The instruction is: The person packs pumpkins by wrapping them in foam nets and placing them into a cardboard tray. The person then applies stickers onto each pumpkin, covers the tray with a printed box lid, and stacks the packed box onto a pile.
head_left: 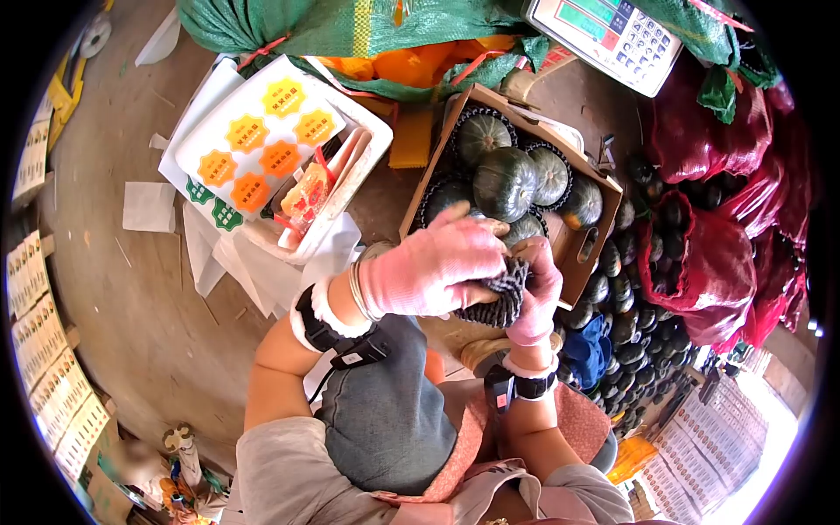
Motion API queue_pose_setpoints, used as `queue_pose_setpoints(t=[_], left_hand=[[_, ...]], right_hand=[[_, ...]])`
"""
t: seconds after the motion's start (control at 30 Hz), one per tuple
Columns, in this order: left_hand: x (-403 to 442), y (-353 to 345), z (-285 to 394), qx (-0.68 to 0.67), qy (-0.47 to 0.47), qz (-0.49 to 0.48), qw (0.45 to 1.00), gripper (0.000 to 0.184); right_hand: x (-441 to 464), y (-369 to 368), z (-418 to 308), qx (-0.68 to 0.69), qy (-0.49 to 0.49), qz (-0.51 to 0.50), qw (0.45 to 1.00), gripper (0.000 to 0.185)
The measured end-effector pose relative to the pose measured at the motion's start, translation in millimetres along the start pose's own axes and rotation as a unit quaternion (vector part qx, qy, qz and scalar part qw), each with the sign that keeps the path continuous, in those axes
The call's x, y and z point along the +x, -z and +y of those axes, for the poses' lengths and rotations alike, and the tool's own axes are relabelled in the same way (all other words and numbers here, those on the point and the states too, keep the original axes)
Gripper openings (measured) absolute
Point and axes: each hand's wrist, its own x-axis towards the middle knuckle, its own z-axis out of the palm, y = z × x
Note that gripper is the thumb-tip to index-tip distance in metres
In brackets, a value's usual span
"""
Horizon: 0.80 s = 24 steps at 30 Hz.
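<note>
Both my hands wear pink fingerless gloves and meet in front of the cardboard box (604, 179). My left hand (433, 262) and my right hand (538, 284) are closed on a dark ribbed foam net (494, 302) between them. Whether anything is inside the net is hidden. In the box lie several dark green pumpkins (505, 184), some wrapped in black nets, one with an orange patch. My left hand's fingers are close to the box's near edge.
At the left stands a white foam box with sticker sheets (262, 140) and a red packet (308, 197). Behind are a green sack (324, 26) and a scale (612, 39). Red net bags (700, 271) and several dark squashes (626, 328) lie right. A person is at the lower left.
</note>
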Motion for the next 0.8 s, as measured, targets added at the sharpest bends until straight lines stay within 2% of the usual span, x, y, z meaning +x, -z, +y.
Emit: queue_pose_setpoints(t=[0.07, 0.1, 0.13, 0.2, 0.23, 0.27, 0.3, 0.33, 0.37, 0.4, 0.43, 0.47, 0.5, 0.53, 0.57, 0.6, 0.67, 0.7, 0.73, 0.8], left_hand=[[4, 11, 3, -0.014, -0.060, -0.021, 0.998, 0.018], [4, 10, 1, -0.085, -0.094, -0.020, 0.992, 0.020], [3, 12, 3, -0.158, -0.063, -0.055, 0.984, 0.018], [-4, 19, 5, -0.280, 0.123, -0.189, 0.933, 0.018], [-4, 16, -2, -0.403, 0.139, -0.255, 0.868, 0.023], [-12, 20, -1, -0.463, 0.211, -0.267, 0.818, 0.024], [-14, 25, -4, -0.438, 0.218, -0.262, 0.832, 0.023], [-12, 28, -7, -0.412, 0.224, -0.257, 0.845, 0.022], [-11, 27, -9, -0.453, 0.305, -0.147, 0.825, 0.020], [-8, 25, -11, -0.485, 0.378, -0.033, 0.788, 0.019], [3, 22, -2, -0.590, 0.374, 0.049, 0.713, 0.017], [3, 13, -6, -0.581, 0.387, 0.031, 0.715, 0.020], [1, 2, -10, -0.527, 0.379, -0.013, 0.760, 0.023], [4, -3, -11, -0.470, 0.367, -0.054, 0.801, 0.025], [5, -3, -13, -0.519, 0.427, -0.106, 0.733, 0.031], [9, 3, -18, -0.509, 0.460, -0.160, 0.710, 0.030], [38, 15, -25, -0.244, 0.364, -0.296, 0.849, 0.025], [45, 13, -28, -0.055, 0.235, -0.230, 0.943, 0.016], [52, 5, -35, 0.068, 0.104, -0.076, 0.989, 0.016], [69, -4, -34, 0.216, 0.125, 0.005, 0.968, 0.019]], right_hand=[[-2, 0, 3, 0.029, -0.013, -0.012, 0.999, 0.015], [-2, 4, 5, 0.007, 0.020, -0.051, 0.998, 0.013], [-3, -1, -9, -0.059, 0.019, -0.047, 0.997, 0.013], [-2, 2, -20, -0.078, 0.040, -0.044, 0.995, 0.015], [-2, 4, -20, 0.008, 0.065, -0.059, 0.996, 0.016], [-3, 8, -18, 0.168, 0.047, -0.089, 0.981, 0.015], [-7, 11, -16, 0.338, -0.017, -0.113, 0.934, 0.016], [-13, 15, -14, 0.496, -0.079, -0.134, 0.854, 0.018], [-24, 29, -11, 0.434, -0.194, -0.127, 0.871, 0.031], [-36, 35, -8, 0.446, -0.303, -0.110, 0.835, 0.040], [-36, 27, 8, 0.392, -0.317, -0.190, 0.842, 0.042], [-36, 19, 20, 0.336, -0.330, -0.266, 0.841, 0.044], [-33, 31, 18, 0.341, -0.281, -0.270, 0.855, 0.047], [-29, 36, 21, 0.364, -0.215, -0.194, 0.885, 0.049], [-25, 41, 24, 0.376, -0.143, -0.118, 0.908, 0.051], [-22, 49, 24, 0.357, -0.125, 0.009, 0.926, 0.052], [4, 57, 14, 0.353, -0.197, -0.047, 0.913, 0.051], [14, 62, 13, 0.360, -0.262, -0.080, 0.892, 0.046], [19, 60, 14, 0.284, -0.290, -0.065, 0.912, 0.044], [35, 39, 35, 0.385, -0.265, 0.010, 0.884, 0.047]])
